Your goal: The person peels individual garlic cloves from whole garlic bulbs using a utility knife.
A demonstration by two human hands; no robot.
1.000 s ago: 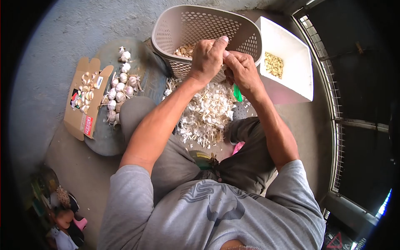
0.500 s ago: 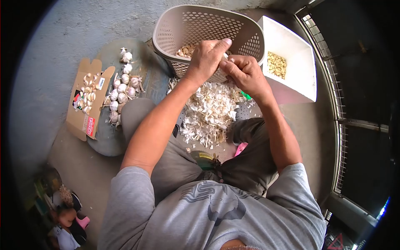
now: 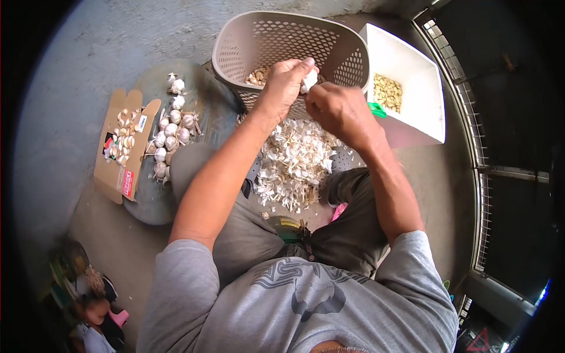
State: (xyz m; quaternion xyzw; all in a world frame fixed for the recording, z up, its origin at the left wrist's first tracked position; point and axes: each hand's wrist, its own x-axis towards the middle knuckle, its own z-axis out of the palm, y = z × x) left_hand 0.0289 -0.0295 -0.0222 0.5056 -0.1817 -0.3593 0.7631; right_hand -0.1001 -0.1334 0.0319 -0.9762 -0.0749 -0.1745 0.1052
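Garlic [image 3: 309, 81] shows white between our two hands, above the near rim of the basket [image 3: 226, 52]. Our left hand [image 3: 283, 85] grips it with thumb and fingers; our right hand [image 3: 341, 112] is curled closed around a green handle [image 3: 377, 110]. Peelings [image 3: 296, 162] are heaped by the basket's near side. Whole bulbs [image 3: 171, 129] lie beside the cardboard [image 3: 110, 176] at the left edge of the blue-grey stand [image 3: 213, 106].

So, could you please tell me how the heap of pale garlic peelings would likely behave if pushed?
The heap of peelings would probably be light for its size, as the flakes look thin and papery. It would likely scatter rather than slide whole, since the flakes seem loose.
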